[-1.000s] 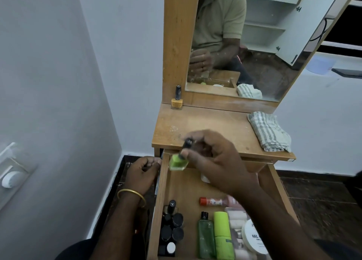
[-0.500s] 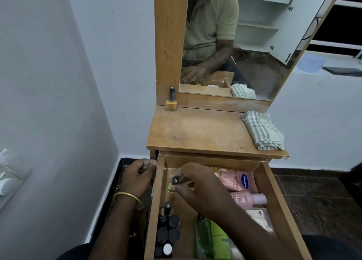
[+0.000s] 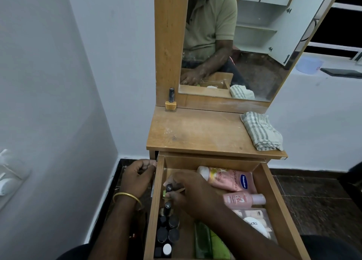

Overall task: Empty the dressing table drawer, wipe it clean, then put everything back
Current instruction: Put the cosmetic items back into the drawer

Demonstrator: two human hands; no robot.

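Observation:
The wooden drawer [image 3: 271,191] stands pulled out below the dressing table top [image 3: 197,134]. My right hand [image 3: 191,193] reaches into its left side and pinches a green nail polish bottle [image 3: 168,189] by its black cap, low against the drawer floor. Just behind it stands a row of several dark-capped nail polish bottles [image 3: 166,228]. My left hand [image 3: 138,176], fingers curled, rests against the drawer's outer left side. A pink Vaseline lotion bottle [image 3: 229,178] and a smaller pink bottle [image 3: 242,199] lie at the back right.
An orange nail polish bottle [image 3: 170,101] stands at the table top's back left corner. A striped cloth [image 3: 261,131] lies on the top's right edge. Green bottles [image 3: 207,244] and a white jar [image 3: 254,225] fill the drawer's front. The mirror [image 3: 254,44] rises behind; a wall is at left.
My right hand has carried the green nail polish bottle from above the drawer's back edge down into the drawer's left side. The left hand has stayed at the drawer's side.

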